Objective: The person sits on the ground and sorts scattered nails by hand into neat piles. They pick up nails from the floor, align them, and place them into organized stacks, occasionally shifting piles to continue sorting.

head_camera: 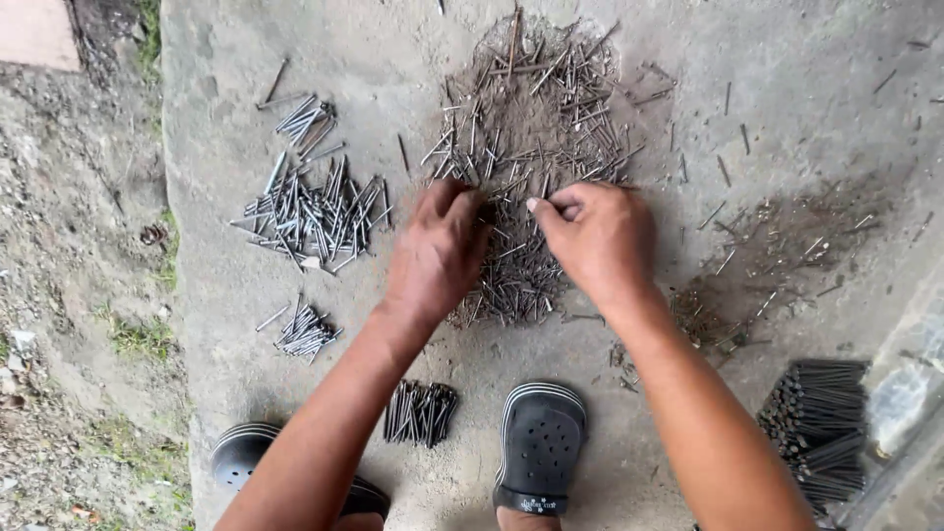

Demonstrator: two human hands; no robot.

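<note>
Landmark: the big dirty nail heap [526,157] at centre of the concrete slab [787,59].

Left of the heap: a spread of cleaner, shinier nails [315,211], a small bunch [303,331] nearer the feet, a darker bundle [420,413] just below the heap.

Left hand [436,251] lies palm down on the heap's lower left edge, fingers curled into the nails; whether they grip any, cannot tell. Right hand [595,236] on the lower right edge, thumb and forefinger pressed together, likely pinching a nail or two, too small to confirm.

Best practice, as judgement: pull single nails by the shank, keep points away from fingertips, shake grit off.

Nails: thin, straight, grey steel, dusty to rusty brown in the heap. Slab rough, gritty.

Below the heap: black perforated clog [539,442]. Far right: stacked dark nail bundle [821,428], aligned.
</note>
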